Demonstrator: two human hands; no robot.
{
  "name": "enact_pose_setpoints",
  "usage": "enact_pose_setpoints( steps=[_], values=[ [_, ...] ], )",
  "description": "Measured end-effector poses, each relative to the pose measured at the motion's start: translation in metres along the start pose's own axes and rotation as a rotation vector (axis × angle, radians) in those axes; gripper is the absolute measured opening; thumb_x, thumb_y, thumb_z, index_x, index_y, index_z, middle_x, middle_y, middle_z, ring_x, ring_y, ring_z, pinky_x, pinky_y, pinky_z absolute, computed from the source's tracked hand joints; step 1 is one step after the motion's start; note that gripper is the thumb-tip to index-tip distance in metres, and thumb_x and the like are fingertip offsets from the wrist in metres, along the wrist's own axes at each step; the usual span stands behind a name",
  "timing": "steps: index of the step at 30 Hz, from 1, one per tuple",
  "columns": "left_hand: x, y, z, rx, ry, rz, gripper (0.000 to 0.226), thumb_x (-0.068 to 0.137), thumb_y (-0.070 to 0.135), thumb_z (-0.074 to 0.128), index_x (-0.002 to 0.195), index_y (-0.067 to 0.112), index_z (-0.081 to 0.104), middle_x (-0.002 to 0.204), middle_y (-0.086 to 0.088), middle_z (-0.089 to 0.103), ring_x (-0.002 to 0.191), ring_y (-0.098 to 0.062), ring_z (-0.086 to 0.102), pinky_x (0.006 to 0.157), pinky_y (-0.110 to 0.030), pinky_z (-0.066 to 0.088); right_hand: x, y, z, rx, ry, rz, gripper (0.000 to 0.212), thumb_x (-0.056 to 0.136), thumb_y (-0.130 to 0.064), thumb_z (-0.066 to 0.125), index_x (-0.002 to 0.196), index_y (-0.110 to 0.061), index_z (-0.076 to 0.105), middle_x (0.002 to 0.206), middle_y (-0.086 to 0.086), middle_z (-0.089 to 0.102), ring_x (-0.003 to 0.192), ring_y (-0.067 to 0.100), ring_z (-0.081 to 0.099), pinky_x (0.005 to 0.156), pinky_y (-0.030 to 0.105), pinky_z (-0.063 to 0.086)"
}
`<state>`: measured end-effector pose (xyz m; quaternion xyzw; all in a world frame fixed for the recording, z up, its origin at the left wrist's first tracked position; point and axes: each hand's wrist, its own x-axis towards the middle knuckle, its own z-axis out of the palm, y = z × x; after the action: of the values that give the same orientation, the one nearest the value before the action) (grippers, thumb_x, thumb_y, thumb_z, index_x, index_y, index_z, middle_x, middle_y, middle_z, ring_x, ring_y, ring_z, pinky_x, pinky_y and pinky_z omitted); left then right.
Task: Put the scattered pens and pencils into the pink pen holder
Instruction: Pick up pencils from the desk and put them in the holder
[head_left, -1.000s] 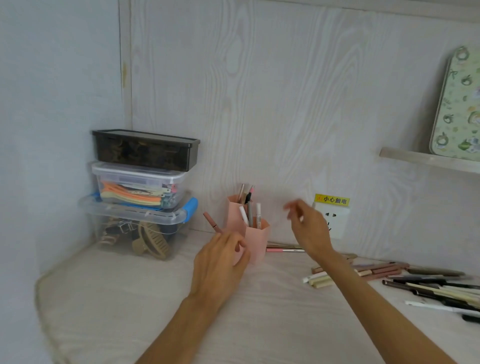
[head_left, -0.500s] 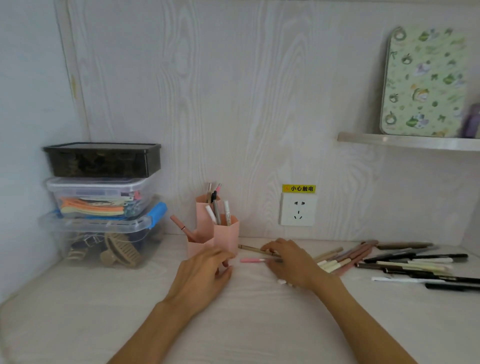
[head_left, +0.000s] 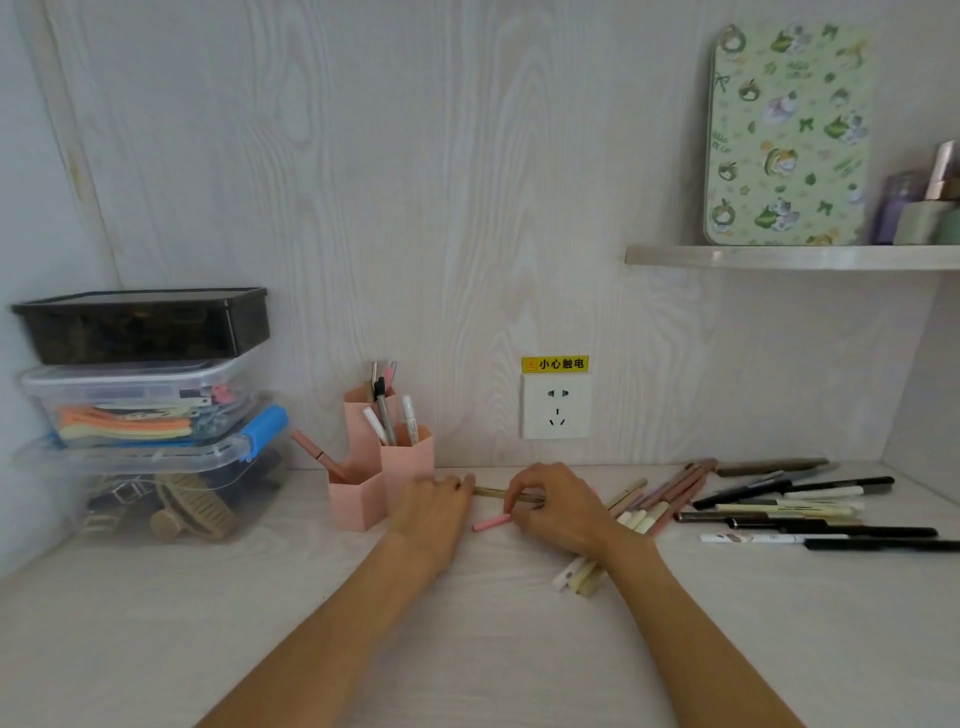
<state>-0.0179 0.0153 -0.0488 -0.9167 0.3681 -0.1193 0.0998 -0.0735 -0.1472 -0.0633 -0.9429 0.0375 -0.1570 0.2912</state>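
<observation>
The pink pen holder (head_left: 405, 462) stands on the desk by the wall, its three hexagonal tubes holding several pens. My left hand (head_left: 434, 514) rests flat on the desk just right of it, fingers touching the holder's base. My right hand (head_left: 558, 512) lies over the desk with its fingers closed around a brown pencil (head_left: 491, 492). A pink pen (head_left: 491, 521) lies under that hand. Several cream pens (head_left: 579, 574) poke out beneath my right wrist. Many black, brown and white pens (head_left: 779, 506) are scattered to the right.
Three stacked plastic boxes (head_left: 150, 410) stand at the far left against the wall. A white wall socket (head_left: 556, 413) with a yellow label sits behind my hands. A shelf (head_left: 789, 257) at upper right carries a green patterned tin and small bottles.
My right hand came down from above the holder to the desk and closed on the brown pencil. My left hand slid from the holder's front to its right side. The camera turned right.
</observation>
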Motion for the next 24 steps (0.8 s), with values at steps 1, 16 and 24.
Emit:
enact_pose_setpoints(
  steps=[1, 16, 24],
  values=[
    [0.006, 0.003, -0.005, 0.068, -0.008, 0.003, 0.047, 0.091, 0.003, 0.044, 0.137, 0.009, 0.037, 0.136, -0.012, 0.046, 0.120, -0.030, 0.050, 0.094, -0.038, 0.039, 0.000, 0.004, -0.001, -0.068, 0.042, 0.012, 0.012, 0.076, -0.025, 0.062, 0.083, -0.031, 0.070, 0.112, -0.005, 0.064, 0.113, 0.016, 0.050, 0.099, 0.034, 0.039],
    [-0.006, 0.000, -0.023, -0.352, 0.475, -0.195, 0.020, 0.097, 0.035, 0.044, 0.105, 0.025, 0.059, 0.085, 0.005, 0.069, 0.079, -0.021, 0.064, 0.054, -0.028, 0.039, 0.007, 0.008, 0.003, -0.282, 0.235, -0.038, 0.013, 0.087, -0.029, 0.060, 0.098, -0.025, 0.067, 0.117, -0.001, 0.056, 0.112, 0.019, 0.044, 0.089, 0.030, 0.033],
    [-0.060, -0.089, -0.079, -0.217, 0.595, -0.353, 0.027, 0.094, 0.041, 0.046, 0.094, 0.026, 0.068, 0.069, 0.005, 0.064, 0.060, -0.012, 0.053, 0.050, -0.026, 0.036, 0.008, -0.011, 0.022, -0.290, 0.199, -0.179, 0.013, 0.088, -0.027, 0.058, 0.098, -0.024, 0.065, 0.112, -0.004, 0.058, 0.107, 0.015, 0.047, 0.086, 0.027, 0.035]
  ],
)
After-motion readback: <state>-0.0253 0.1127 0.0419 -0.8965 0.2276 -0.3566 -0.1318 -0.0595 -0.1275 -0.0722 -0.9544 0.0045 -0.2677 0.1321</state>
